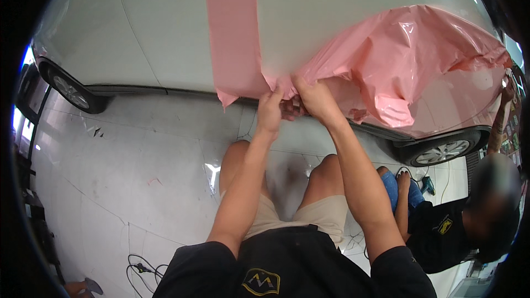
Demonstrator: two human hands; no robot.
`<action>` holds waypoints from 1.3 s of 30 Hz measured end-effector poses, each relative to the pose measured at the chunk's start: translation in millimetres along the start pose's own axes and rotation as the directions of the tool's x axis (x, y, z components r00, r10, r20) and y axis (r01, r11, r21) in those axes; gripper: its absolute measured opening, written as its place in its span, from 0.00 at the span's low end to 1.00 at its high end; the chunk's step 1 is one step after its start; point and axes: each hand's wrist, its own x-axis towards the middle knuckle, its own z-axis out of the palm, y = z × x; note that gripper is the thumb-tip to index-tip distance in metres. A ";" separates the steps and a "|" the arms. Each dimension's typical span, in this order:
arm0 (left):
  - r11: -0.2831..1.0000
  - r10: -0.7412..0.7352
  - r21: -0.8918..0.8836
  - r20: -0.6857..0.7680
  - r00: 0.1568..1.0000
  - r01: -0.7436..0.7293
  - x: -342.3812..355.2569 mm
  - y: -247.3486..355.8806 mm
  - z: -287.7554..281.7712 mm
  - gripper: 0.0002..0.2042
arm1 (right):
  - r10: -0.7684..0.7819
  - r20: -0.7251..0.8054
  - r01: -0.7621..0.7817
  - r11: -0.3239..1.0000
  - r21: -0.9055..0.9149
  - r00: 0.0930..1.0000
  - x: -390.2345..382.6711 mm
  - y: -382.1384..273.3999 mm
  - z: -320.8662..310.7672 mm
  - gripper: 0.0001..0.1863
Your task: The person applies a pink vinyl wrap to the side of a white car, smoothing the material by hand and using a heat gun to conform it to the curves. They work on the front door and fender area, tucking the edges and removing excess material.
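Note:
A white car body spans the upper view, with a vertical pink film strip lying on it. To its right, a loose, crumpled pink sheet hangs over the lower panel, part of which shows glossy pink. My left hand grips the film at the bottom edge, near the strip's right side, its fingertips partly hidden. Right beside it, my right hand is closed on the film with its thumb upward. Both are just above the dark sill.
A co-worker crouches at the right, a hand raised at the panel's edge. A blue-green handheld tool stands by them. Wheels flank me. A black cable lies on the tiled floor at lower left.

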 end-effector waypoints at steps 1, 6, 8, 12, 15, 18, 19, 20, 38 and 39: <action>0.997 -0.080 -0.018 0.007 0.997 0.080 -0.2 12.5 -6.1 0.33 | 0.100 0.006 -0.100 0.983 0.156 0.995 -1.8 -7.6 3.1 0.21; 0.919 -0.296 0.306 0.117 0.948 0.249 36.8 48.4 -35.3 0.33 | 0.153 0.161 -0.197 0.931 0.309 0.975 10.9 7.2 -2.2 0.23; 0.939 -0.262 0.271 0.169 0.950 0.211 42.6 45.5 -33.8 0.28 | 0.108 0.238 -0.178 0.939 0.294 0.965 14.4 10.2 -5.9 0.22; 0.961 -0.084 0.274 0.176 0.981 0.033 51.7 16.5 -47.7 0.22 | 0.122 0.146 -0.165 0.928 0.335 0.982 -0.5 21.8 5.5 0.24; 0.985 0.028 0.159 0.193 0.981 -0.059 57.0 2.1 -51.3 0.18 | 0.067 -0.187 -0.017 0.966 0.256 0.980 4.1 34.2 41.0 0.29; 0.969 0.245 -0.021 0.043 0.968 -0.245 41.1 8.3 -18.4 0.15 | -0.155 -0.506 0.195 0.981 0.025 0.848 23.2 34.5 83.6 0.32; 0.962 0.263 0.061 0.039 0.964 -0.265 44.1 1.5 -25.9 0.14 | -0.130 -0.520 0.135 0.990 -0.028 0.844 17.6 22.6 88.9 0.33; 0.945 0.292 0.146 0.026 0.956 -0.292 52.2 -5.9 -42.1 0.13 | -0.115 -0.523 0.085 0.993 -0.080 0.844 12.7 11.7 93.9 0.34; 0.939 0.284 -0.150 -0.166 0.944 -0.309 7.5 -35.4 9.1 0.16 | -0.151 -0.378 0.034 0.954 -0.299 0.913 -1.7 34.3 54.6 0.24; 0.935 0.293 -0.148 -0.193 0.937 -0.323 2.8 -38.6 13.3 0.17 | -0.134 -0.363 0.024 0.956 -0.291 0.922 -5.7 34.7 51.8 0.24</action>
